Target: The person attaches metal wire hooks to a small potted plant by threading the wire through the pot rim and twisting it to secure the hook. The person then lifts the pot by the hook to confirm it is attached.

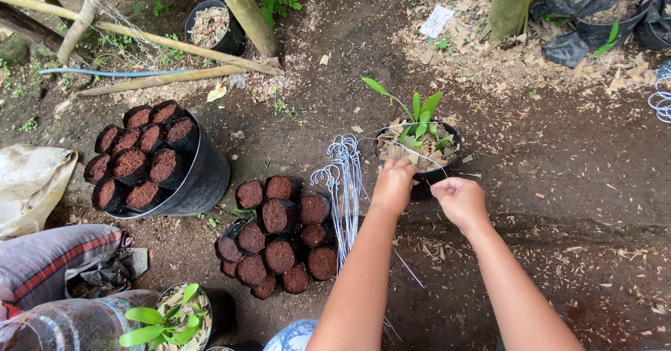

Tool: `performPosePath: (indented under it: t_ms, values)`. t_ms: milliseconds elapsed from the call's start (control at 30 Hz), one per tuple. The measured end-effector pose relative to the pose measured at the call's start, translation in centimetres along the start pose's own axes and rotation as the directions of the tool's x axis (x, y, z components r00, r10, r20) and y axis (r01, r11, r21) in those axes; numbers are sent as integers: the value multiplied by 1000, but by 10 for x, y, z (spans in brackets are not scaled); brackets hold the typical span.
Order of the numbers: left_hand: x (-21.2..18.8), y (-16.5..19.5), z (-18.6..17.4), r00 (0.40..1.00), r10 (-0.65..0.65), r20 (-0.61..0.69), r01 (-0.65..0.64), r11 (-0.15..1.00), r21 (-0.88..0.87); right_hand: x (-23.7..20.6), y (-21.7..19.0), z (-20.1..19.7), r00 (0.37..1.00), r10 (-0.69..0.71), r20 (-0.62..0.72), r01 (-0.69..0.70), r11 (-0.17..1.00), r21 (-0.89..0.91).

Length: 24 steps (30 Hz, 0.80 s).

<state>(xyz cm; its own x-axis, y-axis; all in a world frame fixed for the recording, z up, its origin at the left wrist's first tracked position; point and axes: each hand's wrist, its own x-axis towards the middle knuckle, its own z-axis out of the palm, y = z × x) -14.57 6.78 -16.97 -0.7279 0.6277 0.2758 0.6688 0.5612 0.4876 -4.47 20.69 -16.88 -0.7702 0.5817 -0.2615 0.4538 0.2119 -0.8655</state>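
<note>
Gripping the rim of the black pot (453, 136), our left hand (393, 185) curls closed. Our right hand (459, 199) is fisted just beside it, near the wire hangers (345, 183).

Left arm: yours comes up from the bottom edge, bare, stretched forward and leaning slightly right.
Left hand (393, 185): closed into a loose fist, knuckles up, back of the hand toward you, fingers curled under and hidden.
Right arm: bare, enters from the lower right and slants up and left.
Right hand (459, 200): also curled shut, thumb side turned toward the left hand, fingertips tucked in.
Spacing: your hands sit just beside each other, a narrow gap between them, the left a little farther forward.
</note>
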Motion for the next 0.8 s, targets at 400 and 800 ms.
performPosePath:
  t_ms: [400, 800]
  values:
    - [0, 8, -3, 1000, -18, 13, 18, 999, 27, 8, 7, 2, 1000, 2, 13, -2, 1000, 27]
    - [-3, 11, 0, 1000, -22, 21, 21, 998, 54, 13, 12, 5, 999, 30, 32, -31, 999, 37]
